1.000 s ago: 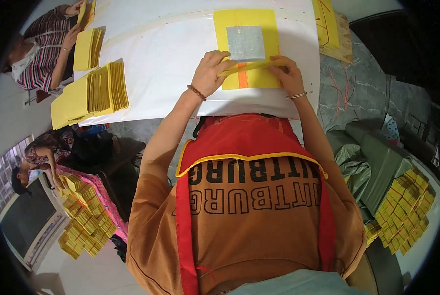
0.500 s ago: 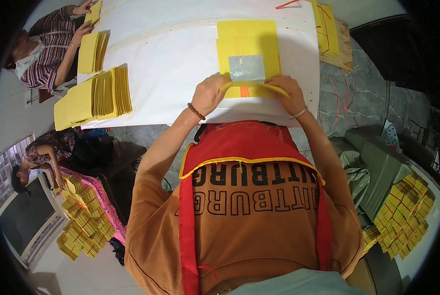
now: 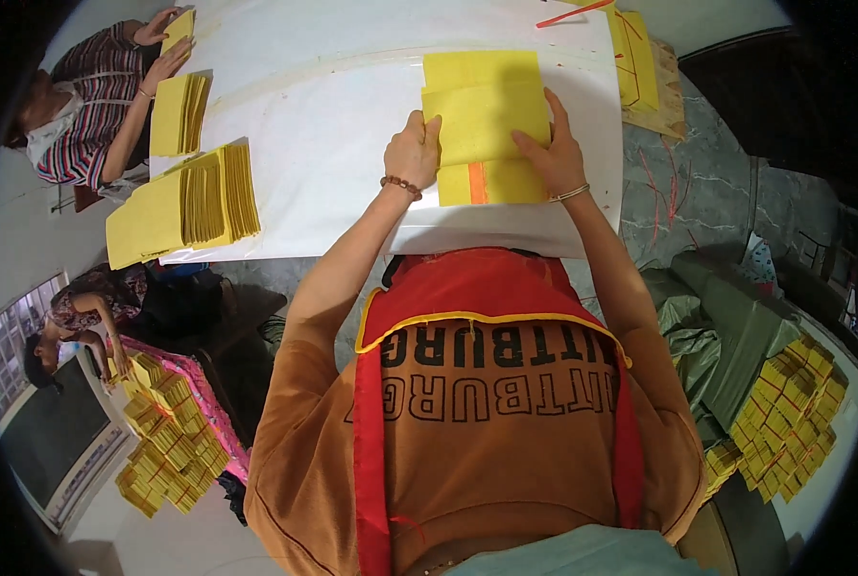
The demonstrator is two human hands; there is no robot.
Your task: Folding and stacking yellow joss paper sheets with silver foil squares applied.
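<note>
A stack of yellow paper sheets (image 3: 482,110) lies on the white table in front of me, its layers stepped and slightly offset. An orange strip (image 3: 478,183) shows on its near part. My left hand (image 3: 413,152) is closed along the stack's left edge, thumb raised near the top sheet. On the opposite side, my right hand (image 3: 554,156) grips the right edge, with the thumb over the paper and fingers stretched along the side. Shadow falls over part of the top sheet.
The white-covered table (image 3: 333,154) bears fanned piles of yellow paper (image 3: 191,197) at left. A red strip (image 3: 575,13) lies at the far right, near a yellow bundle (image 3: 637,62) on a board. Another person's hands (image 3: 165,62) work at the far left. Tied yellow bundles (image 3: 789,422) sit lower right.
My hands have moved away from the near edge to the stack's two sides. The silver rectangle seen earlier is now covered by yellow paper, and the curved yellow piece between my hands lies flat.
</note>
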